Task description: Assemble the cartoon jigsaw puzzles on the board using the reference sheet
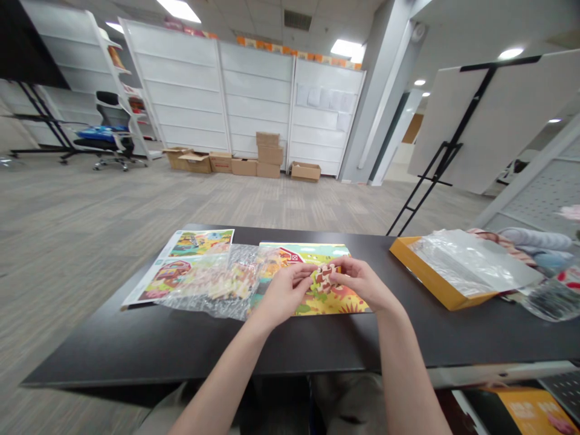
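Observation:
Between my two hands is a small cluster of brown, white and green puzzle pieces (325,279), held just above a colourful farm picture board (312,307). My left hand (286,291) pinches the cluster's left side with curled fingers. On its right side, the thumb and fingers of my right hand (360,281) close on it. A clear plastic bag (226,287) of loose puzzle pieces lies left of the board and overlaps its left edge. Printed picture sheets (181,257) lie partly under the bag.
An orange box (435,281) with clear plastic wrapping stands on the right of the black table (181,347). Rolled cloths (537,238) and a clear plastic container (555,299) are beyond it. Cardboard boxes (269,154) stand on the floor by white shelving.

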A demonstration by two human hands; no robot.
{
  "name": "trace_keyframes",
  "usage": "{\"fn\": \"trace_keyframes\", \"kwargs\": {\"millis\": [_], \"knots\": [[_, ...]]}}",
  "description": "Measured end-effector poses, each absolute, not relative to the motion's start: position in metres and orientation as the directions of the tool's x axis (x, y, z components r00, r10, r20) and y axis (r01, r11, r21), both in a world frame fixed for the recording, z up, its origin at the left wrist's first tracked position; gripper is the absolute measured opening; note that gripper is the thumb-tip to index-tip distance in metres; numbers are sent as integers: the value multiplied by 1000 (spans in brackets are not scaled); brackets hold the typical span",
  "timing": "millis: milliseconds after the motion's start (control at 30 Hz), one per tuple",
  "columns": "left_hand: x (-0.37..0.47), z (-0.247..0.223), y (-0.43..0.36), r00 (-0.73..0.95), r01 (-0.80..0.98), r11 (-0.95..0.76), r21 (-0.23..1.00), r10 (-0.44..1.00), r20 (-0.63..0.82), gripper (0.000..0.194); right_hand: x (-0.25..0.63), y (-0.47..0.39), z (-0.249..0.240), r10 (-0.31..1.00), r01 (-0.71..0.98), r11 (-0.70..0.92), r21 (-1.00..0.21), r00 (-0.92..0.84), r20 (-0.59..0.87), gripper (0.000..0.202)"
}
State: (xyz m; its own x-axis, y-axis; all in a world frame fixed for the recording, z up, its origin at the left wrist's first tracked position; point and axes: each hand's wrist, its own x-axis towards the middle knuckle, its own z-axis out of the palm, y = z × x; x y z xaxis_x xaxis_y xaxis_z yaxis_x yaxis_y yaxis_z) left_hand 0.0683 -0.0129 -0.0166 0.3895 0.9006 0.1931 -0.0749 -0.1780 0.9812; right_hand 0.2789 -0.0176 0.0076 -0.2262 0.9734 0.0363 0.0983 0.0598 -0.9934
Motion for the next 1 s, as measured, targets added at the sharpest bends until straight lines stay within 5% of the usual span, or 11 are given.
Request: {"fn": "trace_keyframes", "kwargs": {"millis": [200, 333, 400, 500, 600, 800, 1000], "knots": [[63, -4, -20, 299, 204, -436, 877, 880, 368, 27, 265, -15, 15, 977, 76, 43, -996, -211, 27, 42], [39, 25, -34, 193, 663, -517, 541, 817, 544, 32, 248, -12, 19, 988, 51, 45, -998, -150, 37, 43], [21, 37, -39, 131, 867, -333, 372, 871, 474, 34, 235, -9, 17, 987, 54, 40, -998, -157, 31, 45], [-4, 42, -37, 89, 958, -130, 254, 982, 169, 30, 212, -3, 10, 983, 74, 43, -996, -182, 29, 46], [-19, 38, -30, 52, 956, -73, 284, 995, 83, 23, 189, 3, 1, 984, 99, 31, -995, -180, 12, 45], [-24, 36, -25, -44, 866, -89, 493, 967, 252, 26, 154, 11, -5, 990, 37, 27, -999, -140, 22, 43], [-24, 37, -27, -22, 852, -131, 508, 958, 284, 25, 117, 8, -11, 950, 14, 31, -999, -311, 25, 38]]}}
